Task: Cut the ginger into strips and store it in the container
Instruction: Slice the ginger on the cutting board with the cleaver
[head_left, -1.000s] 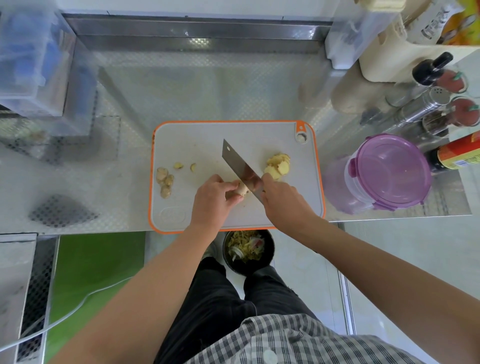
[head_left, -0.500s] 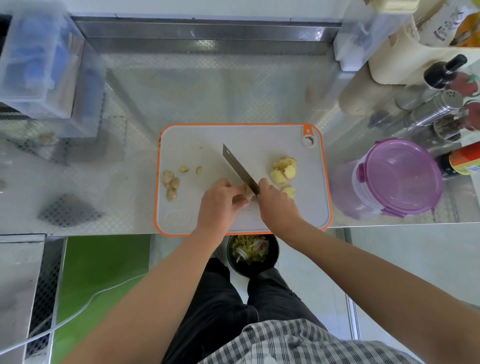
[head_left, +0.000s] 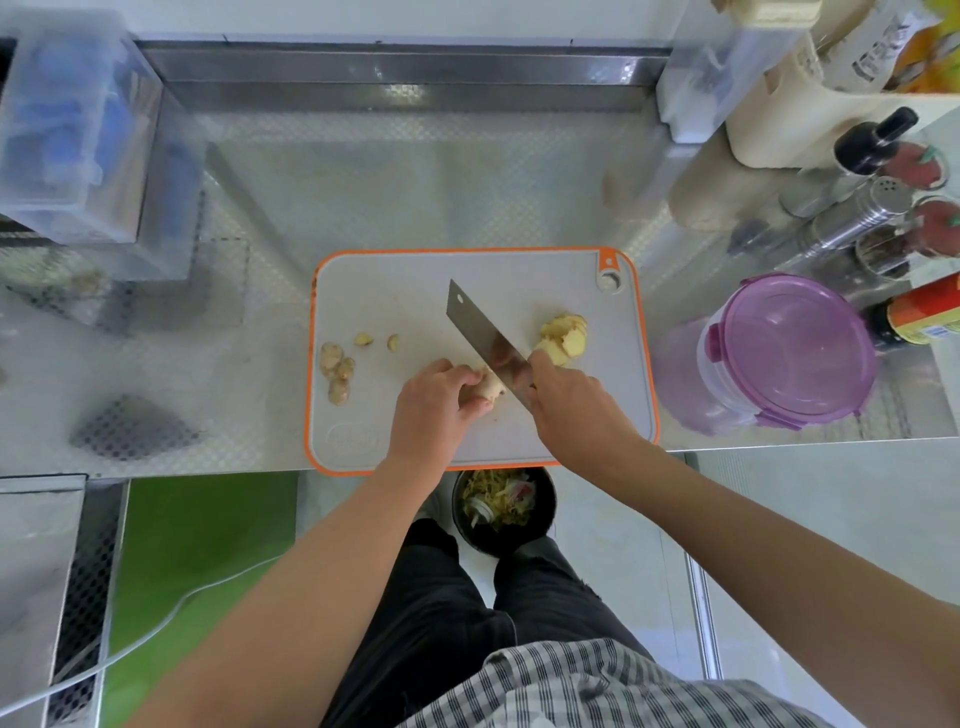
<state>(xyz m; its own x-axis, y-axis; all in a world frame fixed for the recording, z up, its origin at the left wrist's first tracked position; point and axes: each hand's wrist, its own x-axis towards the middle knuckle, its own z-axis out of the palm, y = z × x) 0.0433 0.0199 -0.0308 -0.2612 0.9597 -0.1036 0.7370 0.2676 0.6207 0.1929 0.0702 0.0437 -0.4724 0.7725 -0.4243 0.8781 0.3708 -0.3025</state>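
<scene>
On the orange-rimmed white cutting board (head_left: 405, 291) my left hand (head_left: 434, 402) grips a pale ginger piece (head_left: 491, 387) with curled fingers. My right hand (head_left: 569, 402) holds the handle of a cleaver (head_left: 483, 340), whose blade slants up and left and stands against the right side of that ginger. A heap of yellow ginger slices (head_left: 563, 338) lies right of the blade. Peel scraps and knobs (head_left: 337, 371) lie at the board's left. A clear container with a purple lid (head_left: 795, 348) stands closed to the right of the board.
Bottles, jars and a shaker (head_left: 883, 208) crowd the right back of the steel counter (head_left: 415, 182). A clear plastic box (head_left: 72, 140) stands at the left back. A black bin with scraps (head_left: 501, 512) sits on the floor below the board's front edge.
The cleaver rose and came down again on the ginger while my left hand kept its hold. The slice heap right of the blade looks a little bigger. The camera view shifted slightly.
</scene>
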